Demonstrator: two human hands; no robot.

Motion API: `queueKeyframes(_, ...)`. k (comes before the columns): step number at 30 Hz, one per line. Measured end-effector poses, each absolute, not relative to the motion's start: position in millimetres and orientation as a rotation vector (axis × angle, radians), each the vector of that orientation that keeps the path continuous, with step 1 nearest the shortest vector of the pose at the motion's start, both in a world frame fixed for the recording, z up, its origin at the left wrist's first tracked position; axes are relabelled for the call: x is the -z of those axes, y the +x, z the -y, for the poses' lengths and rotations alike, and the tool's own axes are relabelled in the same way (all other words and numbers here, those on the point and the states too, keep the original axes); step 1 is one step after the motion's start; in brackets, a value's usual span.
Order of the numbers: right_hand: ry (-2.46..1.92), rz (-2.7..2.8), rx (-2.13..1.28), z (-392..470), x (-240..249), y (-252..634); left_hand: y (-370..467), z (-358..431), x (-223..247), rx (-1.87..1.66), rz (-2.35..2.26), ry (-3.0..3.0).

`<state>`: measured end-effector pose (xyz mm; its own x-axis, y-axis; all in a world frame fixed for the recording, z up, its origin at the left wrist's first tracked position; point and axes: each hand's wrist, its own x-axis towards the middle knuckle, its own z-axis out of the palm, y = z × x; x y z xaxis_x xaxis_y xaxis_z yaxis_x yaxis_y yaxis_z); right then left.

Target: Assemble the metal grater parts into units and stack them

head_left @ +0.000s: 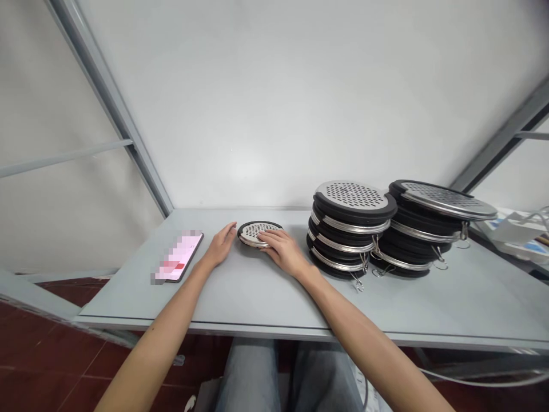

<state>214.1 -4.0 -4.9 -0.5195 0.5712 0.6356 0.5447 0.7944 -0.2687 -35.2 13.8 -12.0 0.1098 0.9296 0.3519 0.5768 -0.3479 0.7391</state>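
A small round perforated metal disc with a black rim (249,231) lies on the grey table. My right hand (285,250) has its fingers over the disc's top at the right side, the thumb at its near edge. Just left of the disc is my left hand (221,245), its fingers stretched out and holding nothing. The fingertips are close to the black rim; whether they touch it I cannot tell. To the right stands a stack of larger black-rimmed discs (351,196) with silver bands and wire clips.
A second stack of round black pieces (422,232) stands farther right, its top disc tilted and overhanging. A phone (182,256) with a lit screen lies at the left. White boxes (518,232) and a cable sit beyond the right end. The grey table's front edge (266,330) crosses above my knees.
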Motion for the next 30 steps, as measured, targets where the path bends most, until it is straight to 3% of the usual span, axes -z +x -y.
queueKeyframes(13, -0.867, 2.322, -0.053, 10, -4, 213, -31, -5, 4, -1.025, -1.305, 2.122)
queueKeyframes(30, -0.76, 2.498, -0.096, 16, 0, 203, -32, -6, 8, -0.827, -1.428, 2.207)
